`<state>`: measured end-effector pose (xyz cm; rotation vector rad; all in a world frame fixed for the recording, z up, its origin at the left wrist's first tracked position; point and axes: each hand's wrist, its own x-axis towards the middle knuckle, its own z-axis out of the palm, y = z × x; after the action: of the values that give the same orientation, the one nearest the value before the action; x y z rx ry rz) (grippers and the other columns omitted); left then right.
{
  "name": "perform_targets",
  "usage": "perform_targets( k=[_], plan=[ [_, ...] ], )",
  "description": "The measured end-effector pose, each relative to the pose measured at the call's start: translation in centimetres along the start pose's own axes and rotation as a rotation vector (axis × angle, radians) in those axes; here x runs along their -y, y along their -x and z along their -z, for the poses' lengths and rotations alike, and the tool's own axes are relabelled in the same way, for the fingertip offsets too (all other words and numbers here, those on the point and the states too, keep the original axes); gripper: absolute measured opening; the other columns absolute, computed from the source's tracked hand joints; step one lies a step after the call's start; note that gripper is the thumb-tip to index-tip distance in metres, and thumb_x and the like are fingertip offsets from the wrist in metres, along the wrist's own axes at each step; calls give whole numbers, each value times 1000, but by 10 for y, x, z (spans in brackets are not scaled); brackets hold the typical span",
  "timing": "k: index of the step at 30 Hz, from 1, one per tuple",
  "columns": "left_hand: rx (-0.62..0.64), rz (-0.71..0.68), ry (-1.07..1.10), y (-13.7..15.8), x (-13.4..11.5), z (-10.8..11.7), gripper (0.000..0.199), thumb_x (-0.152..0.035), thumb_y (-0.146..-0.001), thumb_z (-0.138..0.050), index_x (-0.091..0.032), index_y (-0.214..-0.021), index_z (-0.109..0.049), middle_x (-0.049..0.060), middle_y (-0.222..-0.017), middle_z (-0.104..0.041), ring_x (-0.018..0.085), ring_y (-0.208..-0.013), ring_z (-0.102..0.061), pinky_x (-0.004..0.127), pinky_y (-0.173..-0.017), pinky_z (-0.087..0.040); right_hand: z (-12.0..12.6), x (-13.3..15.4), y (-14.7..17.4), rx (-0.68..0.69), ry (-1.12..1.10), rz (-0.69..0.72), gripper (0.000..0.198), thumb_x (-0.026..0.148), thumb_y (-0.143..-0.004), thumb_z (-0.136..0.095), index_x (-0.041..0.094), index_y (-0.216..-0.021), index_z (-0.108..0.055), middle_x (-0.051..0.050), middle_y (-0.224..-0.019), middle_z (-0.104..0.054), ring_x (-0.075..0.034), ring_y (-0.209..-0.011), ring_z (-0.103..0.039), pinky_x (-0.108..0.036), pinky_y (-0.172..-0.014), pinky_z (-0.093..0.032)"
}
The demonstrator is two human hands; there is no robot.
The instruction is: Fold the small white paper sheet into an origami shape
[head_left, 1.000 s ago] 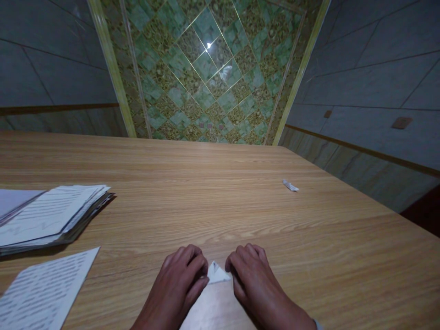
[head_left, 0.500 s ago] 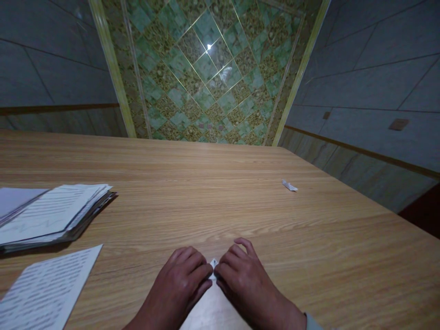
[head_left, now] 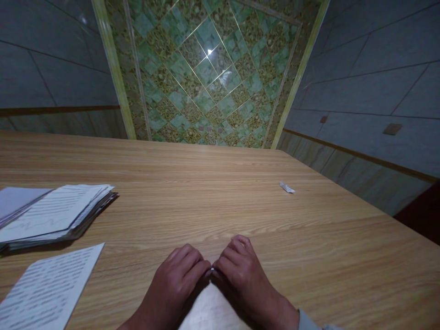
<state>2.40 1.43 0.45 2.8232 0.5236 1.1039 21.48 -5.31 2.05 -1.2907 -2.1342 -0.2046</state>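
My left hand (head_left: 180, 279) and my right hand (head_left: 242, 275) meet fingertip to fingertip above the near part of the wooden table. Both are closed, thumbs pressed against the forefingers. Pinched between them is a small folded piece of paper (head_left: 212, 269), of which only a tiny white bit shows; the fingers cover the rest. A small folded paper boat (head_left: 286, 187), white with printed lines, lies farther off to the right, apart from both hands.
At the left lies a stack of papers (head_left: 58, 213) with writing on the top sheet. In front of it rests a single written sheet (head_left: 51, 286). The wooden table (head_left: 192, 192) runs back to a green tiled panel (head_left: 206, 87).
The folded paper, seen before as a small white triangle between my fingertips, is now almost hidden. My hands have drawn closer together, and the right forefinger has curled in.
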Motion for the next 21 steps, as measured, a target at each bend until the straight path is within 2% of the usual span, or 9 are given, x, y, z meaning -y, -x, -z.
perform_targets(
  k=[6, 11, 16, 21],
  plan=[
    [8, -8, 99, -4, 5, 9, 25, -29, -108, -45, -21, -94, -64, 1, -75, -65, 18, -68, -58, 28, -60, -41, 1, -1, 1, -50, -52, 13, 45, 34, -111, -41, 18, -72, -58, -1, -69, -61, -18, -73, -50, -33, -78, -37],
    [28, 30, 191, -4, 8, 14, 33, -33, -109, -42, -22, -87, -63, 0, -71, -64, 16, -66, -60, 24, -60, -45, 1, -3, 1, -70, -133, -3, 50, 43, -109, -44, 18, -72, -66, -2, -64, -62, -17, -66, -53, -30, -68, -37],
    [46, 120, 315, -1, 15, 12, 35, -41, -107, -48, -23, -85, -68, -1, -70, -67, 15, -64, -63, 23, -58, -46, 3, -5, 2, -118, -280, -86, 54, 53, -105, -48, 20, -72, -74, -2, -58, -64, -15, -59, -55, -28, -57, -35],
    [61, 165, 348, -2, 14, 13, 42, -45, -106, -48, -22, -77, -68, -1, -67, -67, 14, -62, -64, 21, -56, -48, 5, -5, 7, -88, -350, -143, 55, 57, -103, -50, 20, -72, -77, -3, -58, -66, -16, -60, -59, -27, -58, -39]
  ],
)
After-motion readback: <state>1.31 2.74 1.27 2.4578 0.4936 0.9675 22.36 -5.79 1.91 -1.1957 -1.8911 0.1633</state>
